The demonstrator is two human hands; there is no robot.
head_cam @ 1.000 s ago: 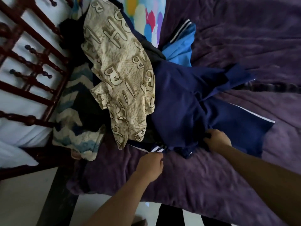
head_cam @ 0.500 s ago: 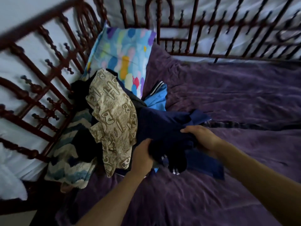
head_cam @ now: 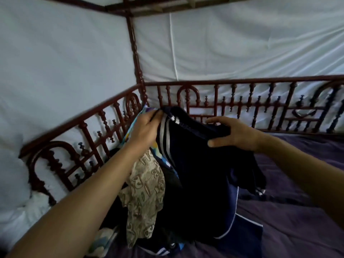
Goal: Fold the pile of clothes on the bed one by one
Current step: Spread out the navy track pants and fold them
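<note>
- Now the left hand [head_cam: 147, 127] grips the striped top edge of a navy garment [head_cam: 195, 164], held up above the pile [head_cam: 145, 192].
- Other end: the right hand [head_cam: 234, 135] holds it, thumb beneath; the grip looks loose, though the view is blurred.
- The pile lies along the left edge of the bed [head_cam: 297, 229], near its railed corner.

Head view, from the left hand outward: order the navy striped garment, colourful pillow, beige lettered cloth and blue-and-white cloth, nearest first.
1. navy garment: gripped by the left hand at its striped edge.
2. pillow: right behind that hand.
3. beige cloth: lower, beside the forearm.
4. blue-and-white cloth: lowest, at the bottom left.
</note>
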